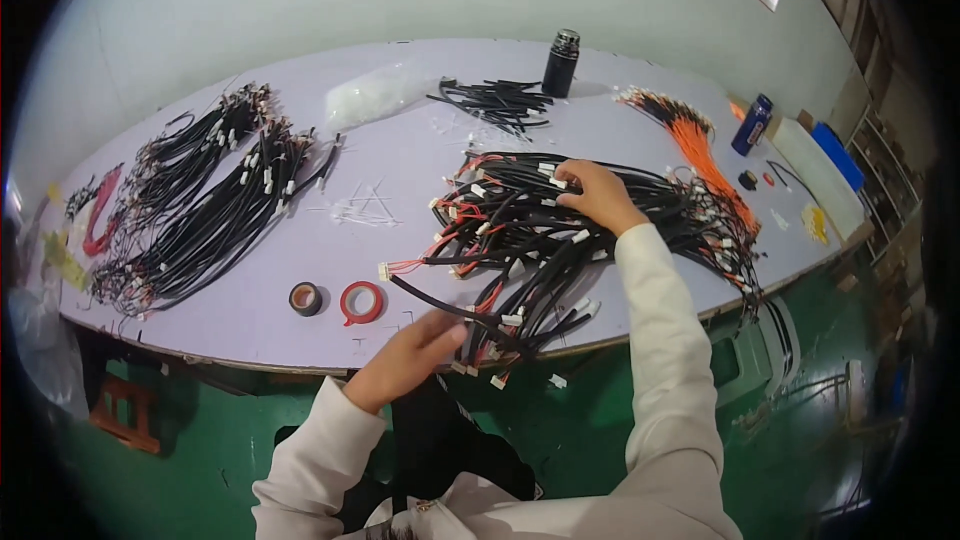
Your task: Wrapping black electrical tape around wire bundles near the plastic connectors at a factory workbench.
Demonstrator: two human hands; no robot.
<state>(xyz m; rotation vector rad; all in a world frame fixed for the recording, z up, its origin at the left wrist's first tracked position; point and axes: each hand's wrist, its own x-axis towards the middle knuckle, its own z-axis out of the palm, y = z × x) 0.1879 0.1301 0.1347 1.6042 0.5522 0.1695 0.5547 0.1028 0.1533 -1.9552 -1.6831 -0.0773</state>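
A large heap of black-sleeved wire harnesses (560,230) with white plugs and red wire ends lies across the table before me. My right hand (597,196) reaches over the top of the heap, its fingers curled and pinching a sleeved harness near a white tag. At the heap's near left side is my left hand (410,355), thumb and fingers drawn together at a harness (440,304) whose white connector (384,271) points left. The exact grip of its fingertips is partly hidden by the cables. Several plugs hang over the table's front edge.
Black tape (305,298), red tape (362,303) and white cable ties (362,207) lie left of the heap. Further left are more harness bundles (215,210). A black flask (562,64), clear bag (375,95), orange wires (692,145) and a blue can (752,124) stand farther back.
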